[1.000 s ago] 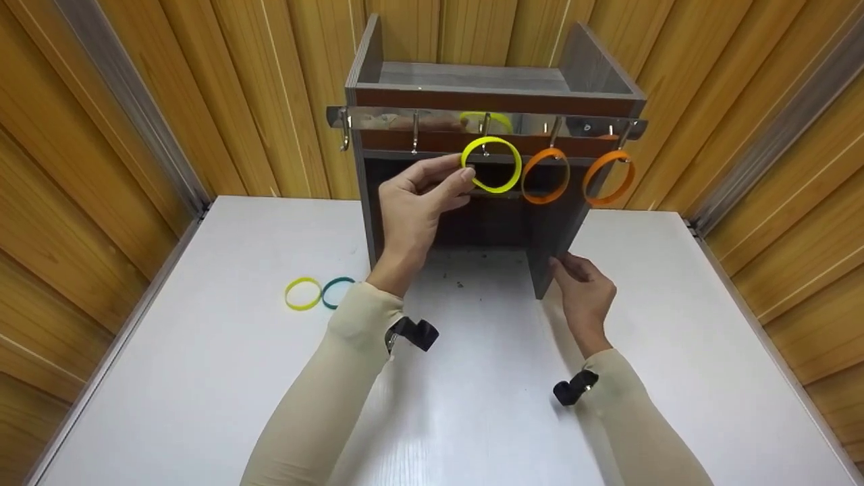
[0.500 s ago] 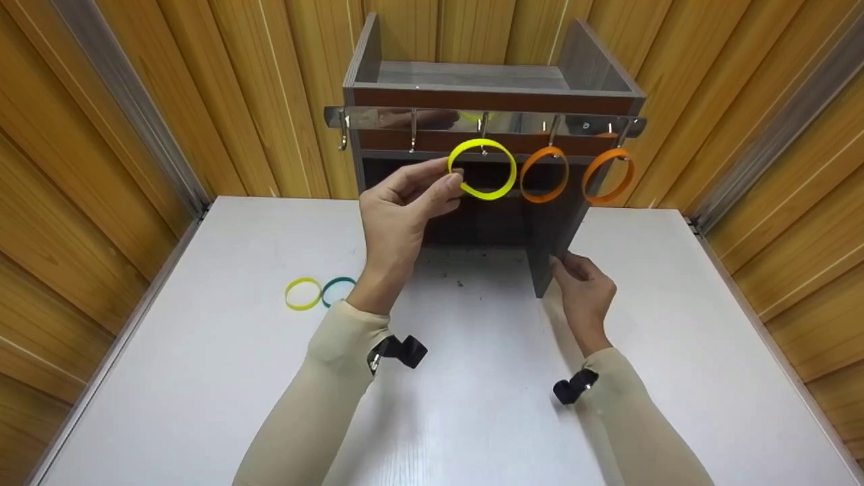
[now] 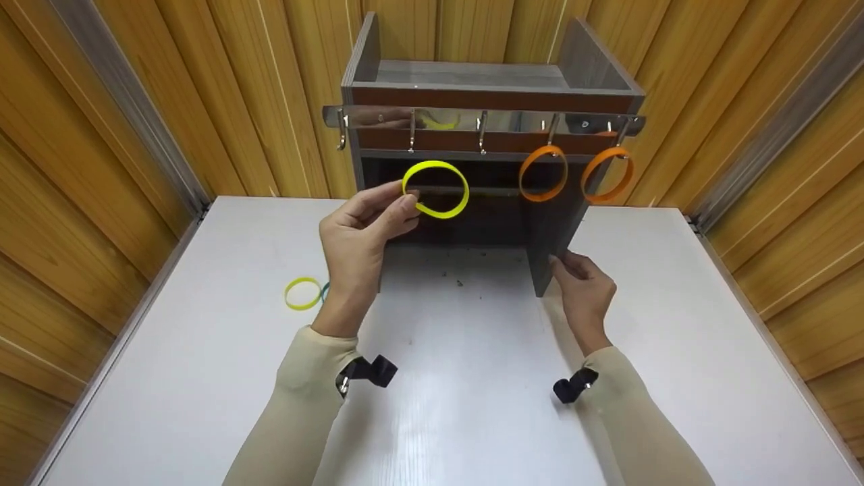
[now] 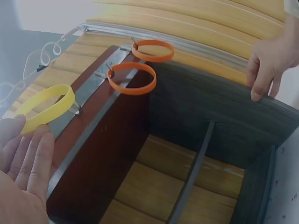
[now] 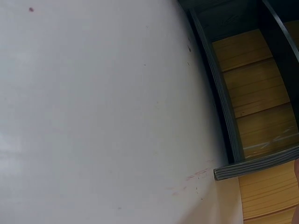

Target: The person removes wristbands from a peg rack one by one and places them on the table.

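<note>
My left hand point(image 3: 358, 243) pinches a bright yellow silicone wristband point(image 3: 435, 164) between thumb and fingers, in front of the rack below its hook rail point(image 3: 445, 121). In the left wrist view the same wristband point(image 4: 69, 99) overlaps a hook, but the head view shows it off the hooks. Two orange wristbands point(image 3: 543, 198) hang on the two rightmost hooks. My right hand point(image 3: 586, 290) grips the front edge of the rack's right side panel point(image 3: 550, 236), thumb on its near side. In the right wrist view only a sliver of that hand shows at the edge.
The grey wooden rack point(image 3: 466, 74) stands at the back of the white table point(image 3: 202, 378). On the table left of my left arm lie another yellow wristband point(image 3: 286, 295) and a teal one point(image 3: 325, 291), the latter mostly hidden behind my wrist. Wood-panelled walls point(image 3: 223, 88) enclose the table.
My left hand has drawn the yellow wristband left, down and away from the middle hook. The teal wristband is now more covered by my wrist. My right hand stays put.
</note>
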`<move>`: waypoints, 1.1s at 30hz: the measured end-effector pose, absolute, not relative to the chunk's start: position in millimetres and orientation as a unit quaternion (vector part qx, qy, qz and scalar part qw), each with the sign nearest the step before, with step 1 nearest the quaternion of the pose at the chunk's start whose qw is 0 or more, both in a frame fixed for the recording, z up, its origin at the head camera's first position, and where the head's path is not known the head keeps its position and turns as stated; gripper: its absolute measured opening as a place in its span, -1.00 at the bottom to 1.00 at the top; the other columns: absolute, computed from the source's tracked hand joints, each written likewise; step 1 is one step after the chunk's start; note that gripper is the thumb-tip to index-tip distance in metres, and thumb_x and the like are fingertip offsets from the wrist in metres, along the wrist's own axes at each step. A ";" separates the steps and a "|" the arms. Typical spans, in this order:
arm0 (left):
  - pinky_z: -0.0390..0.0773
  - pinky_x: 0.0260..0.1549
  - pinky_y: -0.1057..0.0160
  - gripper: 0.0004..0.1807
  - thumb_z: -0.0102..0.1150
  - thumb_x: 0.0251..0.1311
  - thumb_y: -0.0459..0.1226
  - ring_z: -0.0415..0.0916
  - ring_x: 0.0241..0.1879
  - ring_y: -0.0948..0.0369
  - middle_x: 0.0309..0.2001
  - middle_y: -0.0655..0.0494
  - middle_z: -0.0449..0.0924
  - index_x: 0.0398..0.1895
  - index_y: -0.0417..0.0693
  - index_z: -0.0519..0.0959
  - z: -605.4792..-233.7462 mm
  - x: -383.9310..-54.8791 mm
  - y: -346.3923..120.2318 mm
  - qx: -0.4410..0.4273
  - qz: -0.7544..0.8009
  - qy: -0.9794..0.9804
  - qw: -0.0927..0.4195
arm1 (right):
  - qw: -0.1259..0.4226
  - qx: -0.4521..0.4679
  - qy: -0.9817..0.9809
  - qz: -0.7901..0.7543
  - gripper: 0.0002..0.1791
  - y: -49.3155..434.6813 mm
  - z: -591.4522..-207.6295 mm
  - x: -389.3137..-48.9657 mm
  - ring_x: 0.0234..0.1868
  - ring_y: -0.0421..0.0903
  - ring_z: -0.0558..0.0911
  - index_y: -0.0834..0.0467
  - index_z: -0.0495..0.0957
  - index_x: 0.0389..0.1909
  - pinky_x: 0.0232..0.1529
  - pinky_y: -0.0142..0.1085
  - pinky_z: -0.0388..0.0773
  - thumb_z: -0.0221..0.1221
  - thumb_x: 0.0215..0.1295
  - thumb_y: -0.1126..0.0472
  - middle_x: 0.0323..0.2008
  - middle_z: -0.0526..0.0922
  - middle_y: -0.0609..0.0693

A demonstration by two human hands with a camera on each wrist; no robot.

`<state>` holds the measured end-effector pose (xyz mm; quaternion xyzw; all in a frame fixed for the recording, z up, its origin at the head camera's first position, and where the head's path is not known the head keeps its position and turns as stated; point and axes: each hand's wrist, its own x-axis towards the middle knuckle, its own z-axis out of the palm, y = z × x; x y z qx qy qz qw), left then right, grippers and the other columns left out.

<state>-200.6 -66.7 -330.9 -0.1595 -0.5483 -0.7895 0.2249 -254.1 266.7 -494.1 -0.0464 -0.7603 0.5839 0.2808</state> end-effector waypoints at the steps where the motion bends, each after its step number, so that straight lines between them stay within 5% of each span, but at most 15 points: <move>1: 0.80 -0.14 0.01 -0.75 0.46 0.26 -0.49 0.80 -0.22 -0.02 -0.13 -0.22 0.78 -0.01 -0.35 0.75 -333.3 -200.3 -70.0 -0.153 -0.790 -0.548 0.226 | 0.281 -0.044 -0.761 0.583 -0.75 266.7 -494.2 -254.3 -0.14 -0.23 0.78 0.28 0.77 -0.05 -0.10 -0.47 0.71 0.45 0.38 0.21 -0.10 0.81 0.14; 14: 0.79 -0.12 0.11 -0.72 0.48 0.31 -0.37 0.81 -0.21 0.03 -0.10 -0.11 0.80 0.04 -0.29 0.75 -365.9 -198.1 -112.7 -0.063 -0.746 -0.613 0.252 | 0.276 -0.054 -0.768 0.575 -0.77 250.4 -465.5 -234.9 -0.18 -0.30 0.74 0.42 0.73 -0.02 -0.12 -0.54 0.67 0.37 0.40 0.36 -0.07 0.78 0.28; 33: 0.77 -0.06 0.15 -0.64 0.48 0.33 -0.30 0.80 -0.11 0.08 -0.05 -0.09 0.79 0.10 -0.31 0.71 -411.0 -199.8 -180.1 0.040 -0.742 -0.618 0.256 | 0.282 -0.038 -0.745 0.604 -0.78 265.3 -492.8 -253.8 -0.15 -0.21 0.79 0.31 0.78 -0.08 -0.09 -0.45 0.72 0.45 0.36 0.26 -0.11 0.81 0.15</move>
